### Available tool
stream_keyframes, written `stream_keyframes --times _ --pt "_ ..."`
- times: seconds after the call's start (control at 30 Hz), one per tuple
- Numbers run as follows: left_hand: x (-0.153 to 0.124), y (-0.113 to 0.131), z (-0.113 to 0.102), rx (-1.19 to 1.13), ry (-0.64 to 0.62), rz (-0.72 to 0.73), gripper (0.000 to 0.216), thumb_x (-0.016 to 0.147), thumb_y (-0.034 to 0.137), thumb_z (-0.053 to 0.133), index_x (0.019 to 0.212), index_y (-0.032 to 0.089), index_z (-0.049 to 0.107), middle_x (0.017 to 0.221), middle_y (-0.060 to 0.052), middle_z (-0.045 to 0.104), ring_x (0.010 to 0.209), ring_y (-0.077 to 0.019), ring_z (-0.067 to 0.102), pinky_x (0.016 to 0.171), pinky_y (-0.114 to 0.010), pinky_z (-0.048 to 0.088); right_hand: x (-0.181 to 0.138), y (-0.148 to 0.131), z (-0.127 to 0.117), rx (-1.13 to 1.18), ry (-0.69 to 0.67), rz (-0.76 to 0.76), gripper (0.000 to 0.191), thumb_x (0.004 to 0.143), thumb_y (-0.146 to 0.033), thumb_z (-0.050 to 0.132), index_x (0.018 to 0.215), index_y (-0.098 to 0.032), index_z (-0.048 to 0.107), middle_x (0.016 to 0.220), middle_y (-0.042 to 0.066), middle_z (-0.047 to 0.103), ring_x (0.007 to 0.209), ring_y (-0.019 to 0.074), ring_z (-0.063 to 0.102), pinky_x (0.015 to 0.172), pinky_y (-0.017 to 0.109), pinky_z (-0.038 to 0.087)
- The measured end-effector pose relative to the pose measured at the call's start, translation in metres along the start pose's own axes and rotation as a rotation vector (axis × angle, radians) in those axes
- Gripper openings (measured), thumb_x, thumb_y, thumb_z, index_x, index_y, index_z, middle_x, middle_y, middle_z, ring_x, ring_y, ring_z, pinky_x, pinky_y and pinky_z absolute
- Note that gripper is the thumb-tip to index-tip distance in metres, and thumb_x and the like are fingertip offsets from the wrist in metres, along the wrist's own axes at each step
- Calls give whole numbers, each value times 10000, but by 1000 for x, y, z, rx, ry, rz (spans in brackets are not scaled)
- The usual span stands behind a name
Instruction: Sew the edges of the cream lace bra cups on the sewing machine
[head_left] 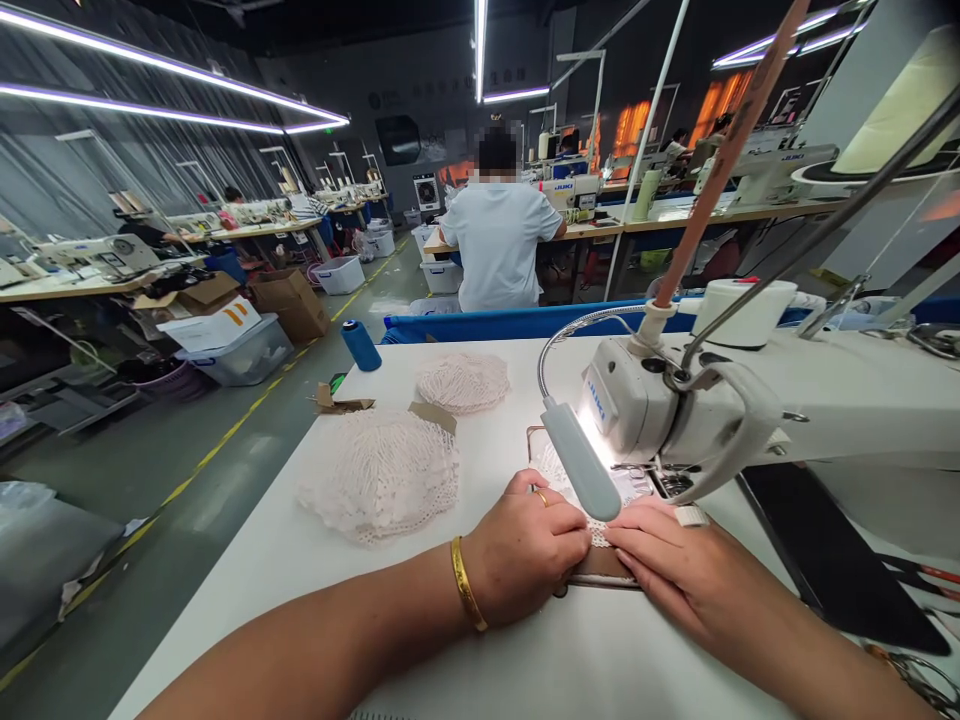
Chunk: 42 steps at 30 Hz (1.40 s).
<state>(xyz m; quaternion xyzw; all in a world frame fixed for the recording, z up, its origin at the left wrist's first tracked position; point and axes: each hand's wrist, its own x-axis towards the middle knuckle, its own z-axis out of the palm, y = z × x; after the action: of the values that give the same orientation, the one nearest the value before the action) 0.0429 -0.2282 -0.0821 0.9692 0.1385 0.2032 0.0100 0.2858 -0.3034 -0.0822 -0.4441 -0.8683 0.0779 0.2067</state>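
Observation:
White lace fabric [553,466] lies under the head of a white sewing machine [626,395], over a brown panel [606,566]. My left hand [529,550], with a gold bangle at the wrist and a ring, has its fingers curled down onto the lace's near left edge. Opposite it, my right hand [675,560] lies flat with fingers stretched along the lace, close to the needle area. A grey lamp [581,460] on a bendy neck lights the spot and hides part of the lace. The needle itself cannot be made out.
Two lace piles [386,475] [463,382] rest on the white table [247,600] to the left. Beyond are a blue thread cone [361,346] and cardboard scraps [343,403]. A black phone-like slab [840,550] and scissors [926,575] lie right. A person [499,240] sits ahead.

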Motion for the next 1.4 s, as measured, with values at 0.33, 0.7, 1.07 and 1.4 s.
stream_keyframes --times 0.33,0.7,1.07,1.4 --pt "4 -7 5 69 78 -16 129 954 119 550 971 169 668 812 -1 686 774 -179 593 1023 -435 342 0 3 6 -50 35 122 278 1055 -207 403 1039 -276 672 1112 67 746 934 232 692 710 343 554" --pt "12 -15 7 114 49 -53 191 1000 114 478 874 175 608 877 -22 689 833 -182 600 997 -446 362 -6 19 23 -139 114 197 367 1059 -307 440 1348 -311 666 1098 103 758 1069 290 731 841 429 644" --pt "13 -16 8 134 94 -62 202 980 103 511 800 181 559 810 7 649 787 -172 569 957 -416 340 -5 27 26 -185 148 147 395 1073 -312 412 1386 -276 650 1312 120 730 1214 294 709 978 511 641" --pt "13 -15 10 152 83 -66 232 989 121 508 768 177 550 775 3 627 760 -167 563 939 -407 349 -6 29 27 -195 144 164 425 1079 -326 409 1434 -267 635 1373 131 713 1232 305 710 1005 539 632"
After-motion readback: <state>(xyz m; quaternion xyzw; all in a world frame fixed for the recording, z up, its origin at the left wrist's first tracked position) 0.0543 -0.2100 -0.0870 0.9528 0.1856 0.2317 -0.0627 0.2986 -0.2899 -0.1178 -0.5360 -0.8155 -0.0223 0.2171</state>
